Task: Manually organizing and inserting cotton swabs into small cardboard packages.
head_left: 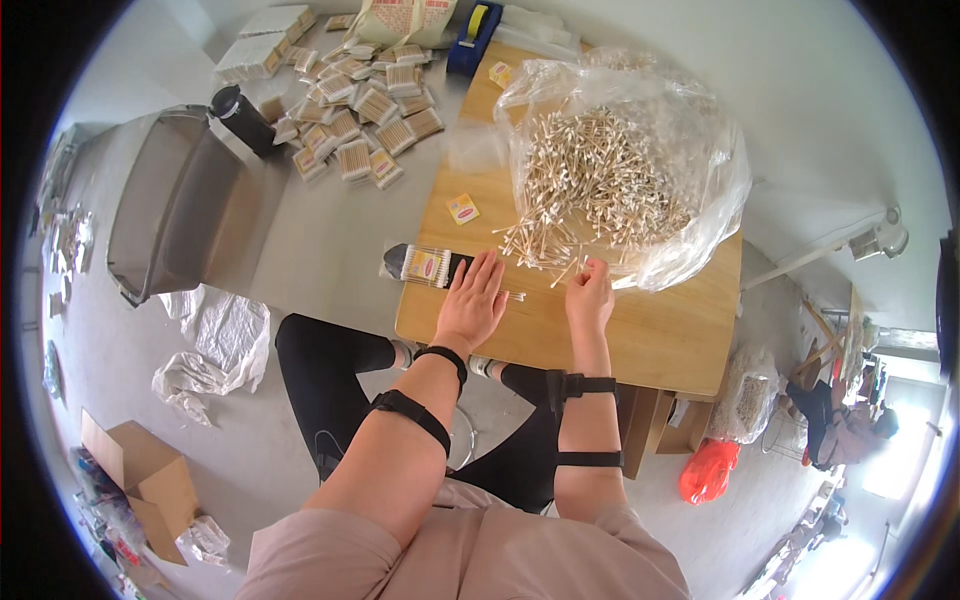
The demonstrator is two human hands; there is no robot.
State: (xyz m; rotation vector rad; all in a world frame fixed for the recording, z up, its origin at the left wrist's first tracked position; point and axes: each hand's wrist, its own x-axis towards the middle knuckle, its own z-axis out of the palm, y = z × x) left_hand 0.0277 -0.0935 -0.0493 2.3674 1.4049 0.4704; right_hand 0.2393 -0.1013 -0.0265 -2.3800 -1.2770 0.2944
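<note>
My left hand lies flat on the wooden table, fingers stretched out over a dark holder. A few swab tips stick out past its fingertips on the right. Left of that hand, on the holder, rests a small clear pack of cotton swabs with a yellow and white label card. My right hand is closed in a pinch at the near edge of a heap of loose cotton swabs, with swab ends showing at its fingertips. The heap spills out of a large clear plastic bag.
A loose label card lies left of the heap. Many filled swab packs are piled on the grey surface at the far left, near a black bottle, a grey bin and a blue tape dispenser. Another person is at far right.
</note>
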